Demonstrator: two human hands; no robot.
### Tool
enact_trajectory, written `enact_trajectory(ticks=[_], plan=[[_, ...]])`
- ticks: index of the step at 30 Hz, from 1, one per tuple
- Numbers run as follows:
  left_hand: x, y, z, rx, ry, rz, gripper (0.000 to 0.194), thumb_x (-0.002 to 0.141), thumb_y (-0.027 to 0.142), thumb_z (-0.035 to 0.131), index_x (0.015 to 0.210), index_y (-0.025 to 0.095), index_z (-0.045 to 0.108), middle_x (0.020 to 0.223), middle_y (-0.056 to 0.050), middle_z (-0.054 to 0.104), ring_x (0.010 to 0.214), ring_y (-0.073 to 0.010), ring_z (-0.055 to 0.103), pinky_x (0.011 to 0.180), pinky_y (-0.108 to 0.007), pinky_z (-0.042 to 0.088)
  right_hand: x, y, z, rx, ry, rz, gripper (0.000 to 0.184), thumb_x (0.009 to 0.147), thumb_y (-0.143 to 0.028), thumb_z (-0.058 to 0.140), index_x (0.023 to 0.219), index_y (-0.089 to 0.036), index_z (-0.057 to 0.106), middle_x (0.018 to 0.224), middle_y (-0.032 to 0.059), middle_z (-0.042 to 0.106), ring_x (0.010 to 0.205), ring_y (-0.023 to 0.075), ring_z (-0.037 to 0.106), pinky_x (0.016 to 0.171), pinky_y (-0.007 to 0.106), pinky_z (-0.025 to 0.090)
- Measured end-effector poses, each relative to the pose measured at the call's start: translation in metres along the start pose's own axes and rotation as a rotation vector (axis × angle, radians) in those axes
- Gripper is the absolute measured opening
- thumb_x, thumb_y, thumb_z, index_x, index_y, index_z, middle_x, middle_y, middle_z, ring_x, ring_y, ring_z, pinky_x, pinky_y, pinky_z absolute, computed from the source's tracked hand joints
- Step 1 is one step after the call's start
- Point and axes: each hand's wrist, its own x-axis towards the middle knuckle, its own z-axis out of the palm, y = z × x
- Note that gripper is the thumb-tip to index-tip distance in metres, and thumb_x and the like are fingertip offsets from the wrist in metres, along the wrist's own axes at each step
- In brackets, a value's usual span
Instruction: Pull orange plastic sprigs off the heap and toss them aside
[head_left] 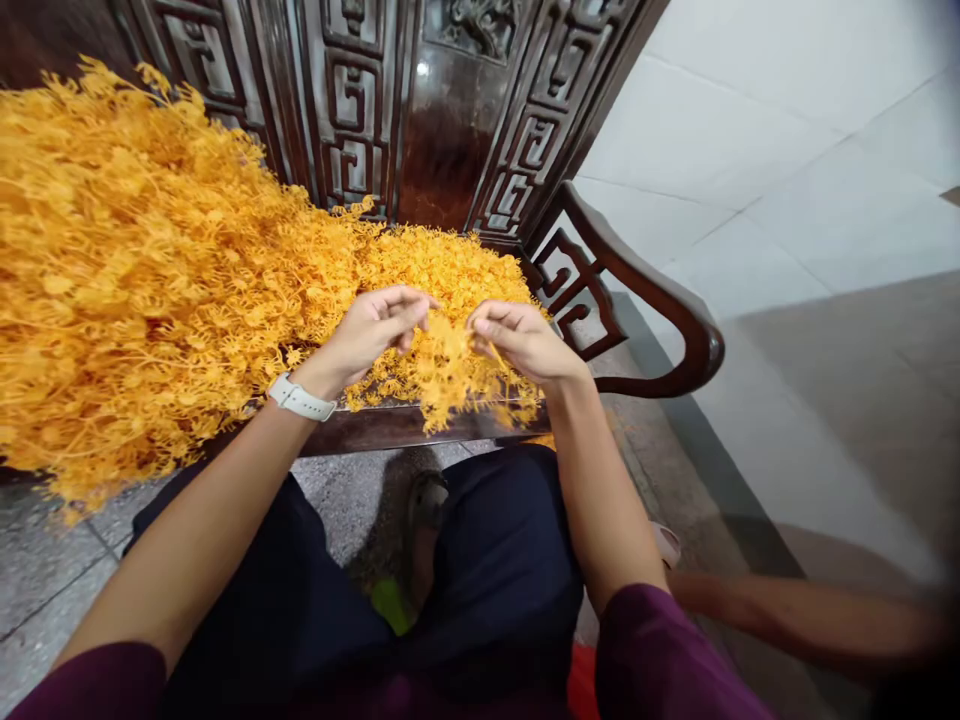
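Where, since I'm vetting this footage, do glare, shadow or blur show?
Head view: a bright glare spot on the glossy wooden backrest; head view: shadows on the speckled floor and pale wall; head view: blur low on the yellow sprig and along the bare limb at lower right.

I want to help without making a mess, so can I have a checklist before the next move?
1. Right hand pinching the feathery, orange-yellow, plastic-looking bunch: ok, seemingly near its top.
2. Left hand gripping that bunch: cannot tell; the fingertips are blurred.
3. Off-white, rubbery-looking wrist strap in place: ok.
4. Big, fluffy, orange-yellow heap wholly on the dark, carved wooden bench: not ok; it spills over the front.
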Motion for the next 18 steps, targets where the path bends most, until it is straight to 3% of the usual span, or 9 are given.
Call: enact_trajectory(ticks=[2, 5, 10, 14, 18], plan=[[-0.001, -0.002, -0.004, 0.09, -0.04, 0.013, 0.036, 0.094, 0.053, 0.072, 0.107, 0.02, 0.078, 0.096, -0.009, 0.074, 0.058, -0.0101, 0.057, 0.052, -0.026, 0.046, 0.001, 0.006, -0.002, 0.026, 0.119, -0.021, 0.027, 0.096, -0.044, 0.074, 0.092, -0.018, 0.068, 0.067, -0.0022, 0.06, 0.059, 0.0091, 0.051, 0.057, 0.026, 0.037], [-0.003, -0.009, -0.001, 0.236, -0.074, 0.077, 0.044, 0.089, 0.053, 0.078, 0.118, 0.02, 0.075, 0.109, -0.011, 0.075, 0.069, -0.0128, 0.063, 0.061, -0.027, 0.051, 0.001, 0.007, 0.003, 0.064, 0.172, -0.022, 0.028, 0.095, -0.045, 0.074, 0.091, -0.019, 0.066, 0.066, -0.0023, 0.058, 0.057, 0.0093, 0.05, 0.055, 0.027, 0.035], [-0.001, -0.014, -0.002, 0.348, -0.019, 0.123, 0.029, 0.087, 0.044, 0.08, 0.098, 0.017, 0.078, 0.097, -0.009, 0.077, 0.08, -0.0171, 0.069, 0.072, -0.032, 0.055, 0.002, -0.001, 0.011, 0.073, 0.32, -0.043, 0.036, 0.091, -0.053, 0.077, 0.087, -0.02, 0.064, 0.063, -0.0054, 0.045, 0.052, 0.0071, 0.037, 0.049, 0.025, 0.028], [0.0, -0.006, -0.022, 0.451, -0.16, 0.088, 0.026, 0.085, 0.036, 0.081, 0.105, 0.019, 0.08, 0.098, -0.009, 0.079, 0.076, -0.0178, 0.069, 0.066, -0.032, 0.056, 0.003, -0.002, 0.009, -0.008, 0.442, -0.111, 0.042, 0.089, -0.059, 0.076, 0.083, -0.021, 0.059, 0.064, -0.0061, 0.037, 0.053, 0.007, 0.033, 0.047, 0.024, 0.024], [-0.001, 0.005, -0.032, 0.703, -0.01, 0.208, 0.02, 0.088, 0.025, 0.075, 0.107, 0.019, 0.08, 0.1, -0.009, 0.079, 0.076, -0.0177, 0.069, 0.071, -0.033, 0.055, 0.001, -0.007, 0.015, -0.062, 0.525, -0.198, 0.043, 0.09, -0.061, 0.073, 0.085, -0.023, 0.055, 0.066, -0.0062, 0.037, 0.05, 0.0065, 0.031, 0.045, 0.024, 0.02]])
